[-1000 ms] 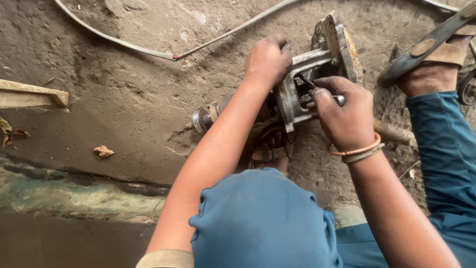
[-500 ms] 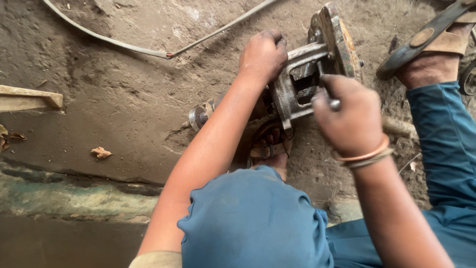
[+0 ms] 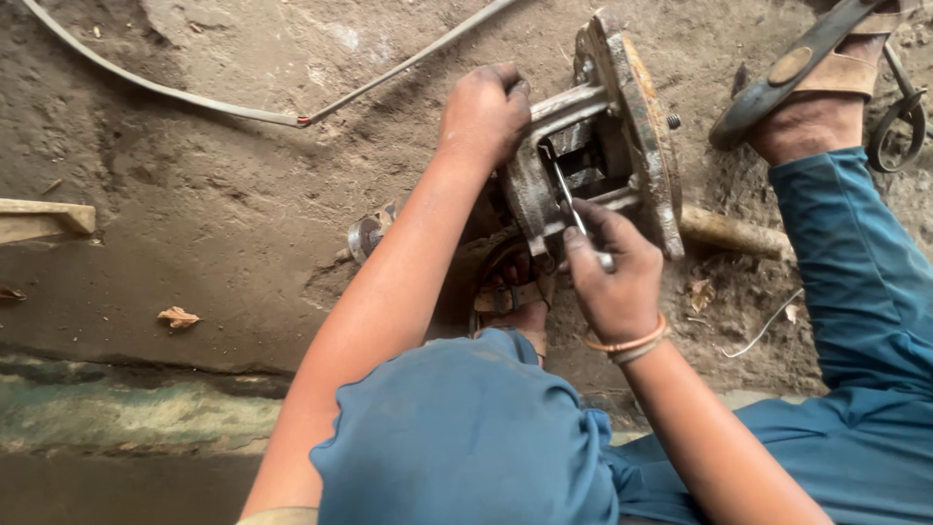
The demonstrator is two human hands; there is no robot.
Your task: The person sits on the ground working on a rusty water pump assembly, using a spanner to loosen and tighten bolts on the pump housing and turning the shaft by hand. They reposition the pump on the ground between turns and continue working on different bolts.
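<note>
A grimy metal brake assembly point(image 3: 607, 146) with a rusty round plate stands on edge on the dirt ground. My left hand point(image 3: 483, 112) grips its upper left side and steadies it. My right hand point(image 3: 612, 272) is closed on a thin metal tool point(image 3: 569, 199) whose tip pokes into the opening in the middle of the assembly. Orange bangles ring my right wrist. My knees in blue trousers fill the lower part of the view.
A grey cable point(image 3: 243, 107) runs across the dirt at the top. My sandalled foot point(image 3: 816, 87) rests at upper right, another sandal point(image 3: 510, 297) below the assembly. A wooden handle point(image 3: 729, 231) lies right of the assembly, a small round metal part point(image 3: 367, 233) left of it.
My right hand has shifted lower and turned, bringing the thin tool's tip into the opening of the assembly. My left hand keeps its grip on the part.
</note>
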